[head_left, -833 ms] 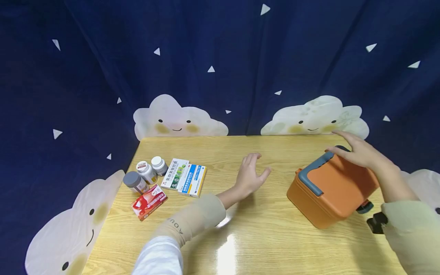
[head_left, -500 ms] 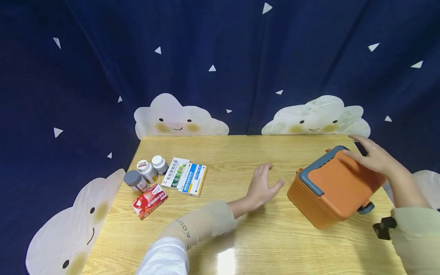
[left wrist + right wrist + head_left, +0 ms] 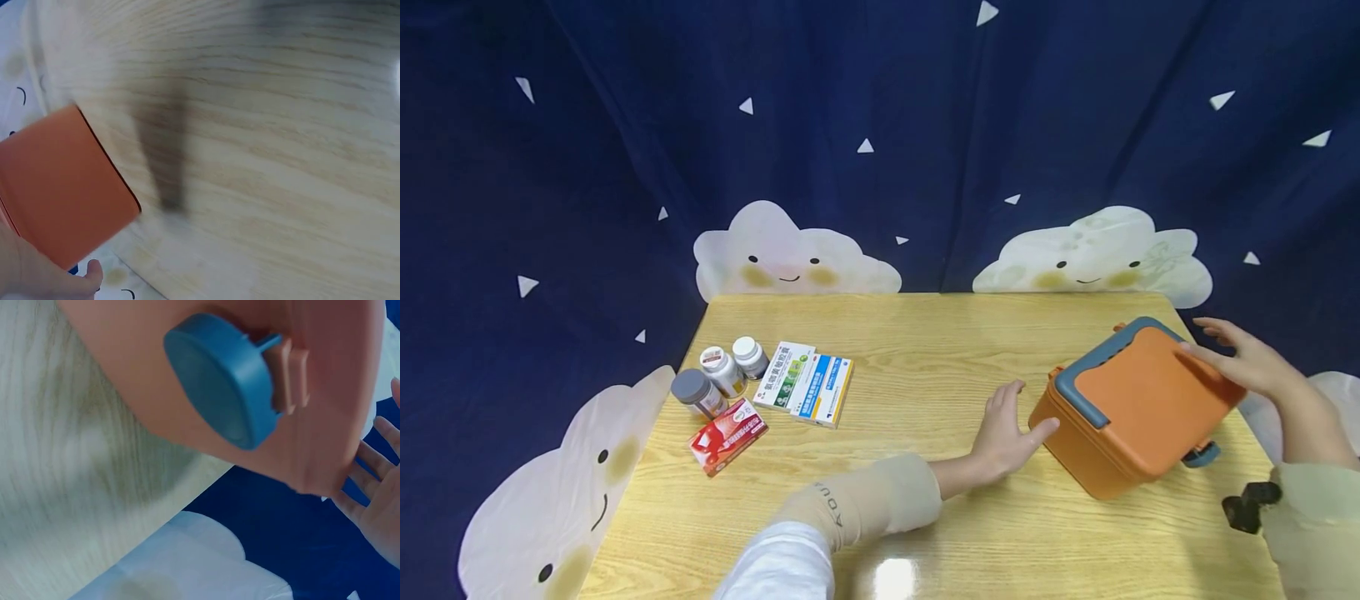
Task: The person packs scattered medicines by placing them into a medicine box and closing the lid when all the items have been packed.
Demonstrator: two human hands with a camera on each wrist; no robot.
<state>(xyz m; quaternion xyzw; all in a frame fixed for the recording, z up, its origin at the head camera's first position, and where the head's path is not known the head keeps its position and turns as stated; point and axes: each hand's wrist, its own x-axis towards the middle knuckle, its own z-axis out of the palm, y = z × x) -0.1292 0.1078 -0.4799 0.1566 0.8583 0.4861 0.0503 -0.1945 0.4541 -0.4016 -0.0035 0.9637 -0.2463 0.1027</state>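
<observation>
here the left hand (image 3: 1002,437) and right hand (image 3: 1253,360), fingers wide, flank the orange box (image 3: 1153,404).

"氨咖黄敏胶囊" on white-green box (image 3: 785,376), unclear sleeve lettering (image 3: 830,505)

From the head: looking forward and down from well back, taking in the desk (image 3: 910,333) to its far edge and both far corners. From the left wrist: nearer, rolled askew, slanting across the desk toward the orange box (image 3: 1157,396). From the right wrist: nearest, aimed at the blue latch (image 3: 215,381), one desk edge included. Common to both wrists: box and desk, from different sides.
</observation>
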